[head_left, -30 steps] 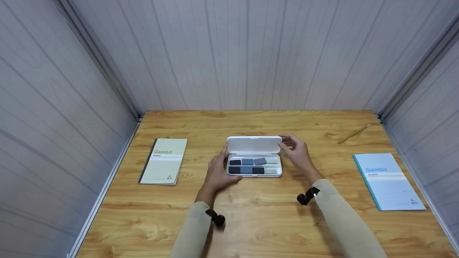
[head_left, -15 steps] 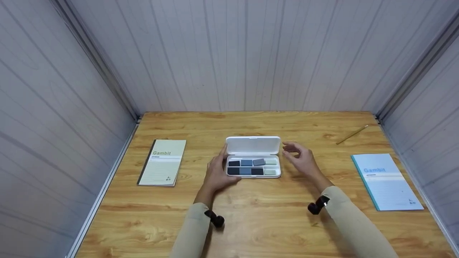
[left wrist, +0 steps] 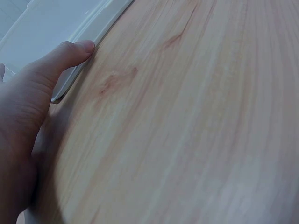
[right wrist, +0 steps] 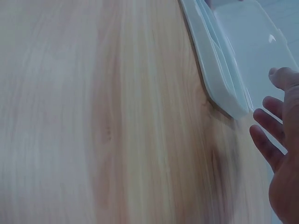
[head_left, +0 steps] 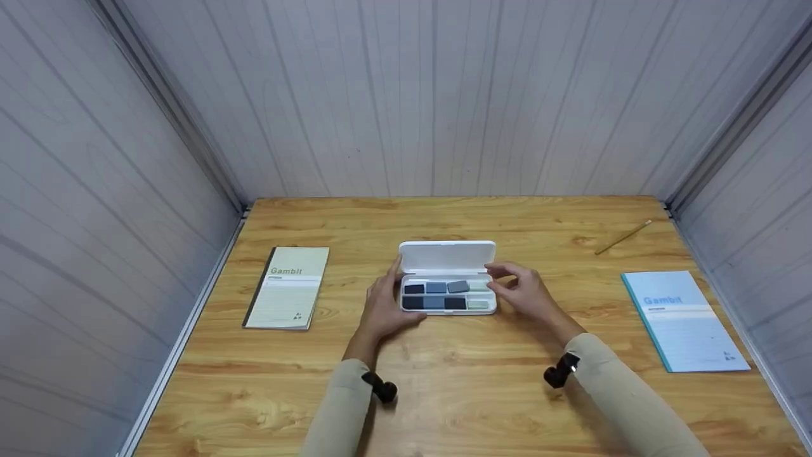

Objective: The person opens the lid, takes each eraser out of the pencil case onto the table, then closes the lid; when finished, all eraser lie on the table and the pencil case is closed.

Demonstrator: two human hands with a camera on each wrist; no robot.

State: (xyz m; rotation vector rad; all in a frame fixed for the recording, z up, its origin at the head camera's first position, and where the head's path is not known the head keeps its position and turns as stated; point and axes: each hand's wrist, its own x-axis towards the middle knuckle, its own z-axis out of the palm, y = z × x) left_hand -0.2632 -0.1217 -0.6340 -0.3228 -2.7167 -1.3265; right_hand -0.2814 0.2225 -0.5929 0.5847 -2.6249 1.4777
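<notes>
Green notebook (head_left: 288, 287) left, blue notebook (head_left: 684, 320) & pencil (head_left: 623, 237) right.

White case (head_left: 447, 256) with little blocks (head_left: 438, 296) inside in black, slate blue, grey and a pale mint green. The table (head_left: 457, 387) is warm honey-coloured wood with darker streaky grain, walls (head_left: 438, 95) are pale grey with thin vertical lines. One notebook (head_left: 288, 287) is cream with a black spine and green lettering, the other notebook (head_left: 684, 319) is light blue with a teal edge, plus a yellowish pencil (head_left: 623, 237) and beige sleeves (head_left: 625, 400).
</notes>
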